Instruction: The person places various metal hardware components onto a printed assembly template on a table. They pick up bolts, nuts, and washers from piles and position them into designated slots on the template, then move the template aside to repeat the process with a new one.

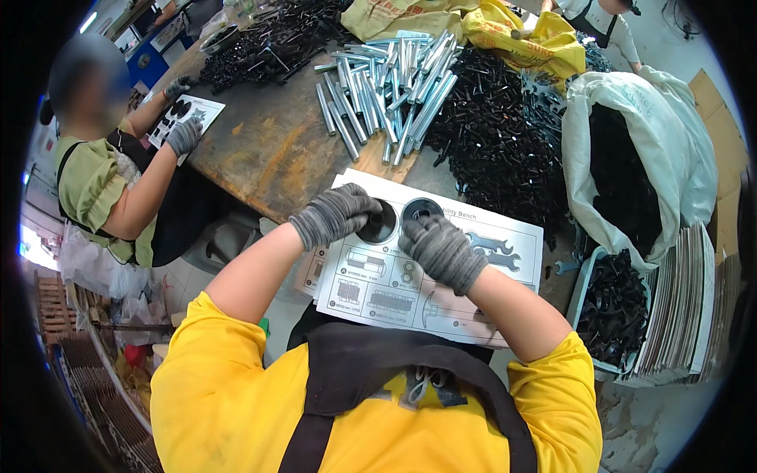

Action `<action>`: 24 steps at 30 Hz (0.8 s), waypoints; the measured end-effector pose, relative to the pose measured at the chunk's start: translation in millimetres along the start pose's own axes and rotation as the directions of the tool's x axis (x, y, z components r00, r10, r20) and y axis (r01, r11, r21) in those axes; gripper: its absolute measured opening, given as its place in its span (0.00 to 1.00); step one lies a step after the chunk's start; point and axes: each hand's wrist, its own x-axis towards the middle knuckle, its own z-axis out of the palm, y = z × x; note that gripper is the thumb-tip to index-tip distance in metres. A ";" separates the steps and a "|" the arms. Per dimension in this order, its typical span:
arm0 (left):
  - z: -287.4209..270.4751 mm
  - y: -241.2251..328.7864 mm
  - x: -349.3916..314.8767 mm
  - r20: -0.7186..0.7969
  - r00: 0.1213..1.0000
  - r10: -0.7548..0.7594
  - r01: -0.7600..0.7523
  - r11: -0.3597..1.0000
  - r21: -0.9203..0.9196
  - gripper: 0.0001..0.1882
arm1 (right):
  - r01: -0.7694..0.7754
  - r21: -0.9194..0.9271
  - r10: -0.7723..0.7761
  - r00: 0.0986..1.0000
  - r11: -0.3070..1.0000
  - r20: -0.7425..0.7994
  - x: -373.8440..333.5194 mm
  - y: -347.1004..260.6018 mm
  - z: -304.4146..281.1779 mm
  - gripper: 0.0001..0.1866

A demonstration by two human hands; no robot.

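Note:
On the table's near edge lies a white printed card with outline drawings of hardware. My left hand, in a grey knit glove, has its fingers closed at the upper left edge of a shiny black round disc. Beside that disc is a second black round piece with a raised ring in its middle. My gloved right hand has its fingers curled at the lower edge of this piece; its fingertips are partly hidden. Two metal open-end wrenches rest on the card, right of my right hand.
Silver metal tubes lie heaped ahead, with black bolts piled to their right. A white sack and a bin of black parts stand at right, beside stacked cardboard. A co-worker handles another card at left.

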 end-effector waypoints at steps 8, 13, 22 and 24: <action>10.5 16.2 5.9 -0.043 0.999 0.013 -0.005 0.985 0.170 0.19 | -0.445 0.237 0.426 0.895 0.864 0.129 4.2 25.0 -9.1 0.15; 13.2 19.4 11.2 -0.037 0.999 -0.017 0.025 0.970 0.240 0.19 | -0.531 0.116 0.445 0.794 0.839 0.415 11.4 14.6 -22.8 0.15; -2.2 21.9 11.2 -0.248 0.969 0.011 -0.026 0.998 -0.057 0.25 | -0.546 0.375 0.490 0.838 0.749 0.240 -8.9 50.5 -22.8 0.22; -9.7 18.9 23.9 -0.269 0.962 -0.037 0.011 0.995 -0.096 0.23 | -0.565 0.343 0.562 0.819 0.751 0.117 -14.5 78.9 -19.3 0.19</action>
